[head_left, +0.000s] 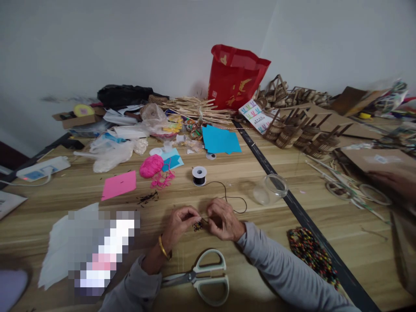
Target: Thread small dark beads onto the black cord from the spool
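Observation:
Thumb and forefinger of my left hand (182, 220) are pinched on a dark thin cord, close to a small cluster of coloured beads (197, 226). Facing it, my right hand (222, 220) pinches the same black cord (238, 198) a short way to the right. The cord loops back over the table to a white spool (199, 175) wound with black cord. Scissors with white handles (210, 279) lie just below my hands, blades to the left. Part of the cord between my fingers is hidden. A heap of strung coloured beads (312, 255) lies beside my right forearm.
A clear glass jar (269, 189) lies on its side right of the spool. Pink yarn (152, 166), pink paper (118, 185) and blue sheets (221, 139) are farther back. A red bag (238, 78) and small wooden baskets (303, 134) stand behind. Another person's hand (393, 184) is at the right.

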`<action>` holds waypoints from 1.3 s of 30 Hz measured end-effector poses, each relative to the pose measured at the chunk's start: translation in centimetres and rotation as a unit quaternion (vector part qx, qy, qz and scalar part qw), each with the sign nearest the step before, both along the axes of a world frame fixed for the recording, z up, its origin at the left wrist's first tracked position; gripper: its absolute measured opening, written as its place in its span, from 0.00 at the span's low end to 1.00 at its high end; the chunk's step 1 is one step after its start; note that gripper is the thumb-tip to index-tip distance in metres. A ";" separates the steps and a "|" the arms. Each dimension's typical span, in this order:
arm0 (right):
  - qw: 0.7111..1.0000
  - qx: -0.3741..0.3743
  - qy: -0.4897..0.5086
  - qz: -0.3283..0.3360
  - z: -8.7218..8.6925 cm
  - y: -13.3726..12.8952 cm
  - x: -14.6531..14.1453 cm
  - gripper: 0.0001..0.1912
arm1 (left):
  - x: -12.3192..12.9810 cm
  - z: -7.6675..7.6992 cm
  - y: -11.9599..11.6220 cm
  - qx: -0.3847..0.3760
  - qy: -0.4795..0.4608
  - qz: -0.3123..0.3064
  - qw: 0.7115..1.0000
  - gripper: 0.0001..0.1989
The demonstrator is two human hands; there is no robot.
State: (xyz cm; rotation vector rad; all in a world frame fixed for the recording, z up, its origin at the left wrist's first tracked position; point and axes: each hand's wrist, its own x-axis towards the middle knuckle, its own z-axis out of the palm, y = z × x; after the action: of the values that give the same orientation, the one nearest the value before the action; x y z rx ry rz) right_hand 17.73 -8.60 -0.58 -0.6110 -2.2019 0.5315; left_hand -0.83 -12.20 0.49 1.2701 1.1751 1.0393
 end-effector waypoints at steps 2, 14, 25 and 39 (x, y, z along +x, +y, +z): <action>1.000 -0.011 0.009 -0.019 -0.1 0.0 0.2 0.03 | 0.0 0.1 0.0 -0.003 -0.004 -0.001 1.000 0.08; 0.998 0.009 0.020 0.059 0.0 0.0 -0.6 0.03 | 0.1 -0.3 0.1 0.002 0.002 0.013 1.000 0.09; 0.998 0.000 -0.024 0.052 0.1 0.1 -0.3 0.08 | -0.5 -1.0 0.0 0.026 0.064 0.008 0.998 0.07; 0.974 -0.206 0.099 -0.005 -0.3 0.9 0.0 0.10 | -3.0 1.6 0.1 0.071 0.294 -0.077 0.950 0.05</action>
State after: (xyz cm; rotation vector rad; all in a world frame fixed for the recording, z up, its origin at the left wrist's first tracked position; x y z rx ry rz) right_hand 17.75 -7.75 -0.92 -0.7464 -1.9092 1.0139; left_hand -3.83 -12.11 2.10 1.8329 1.4261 0.6496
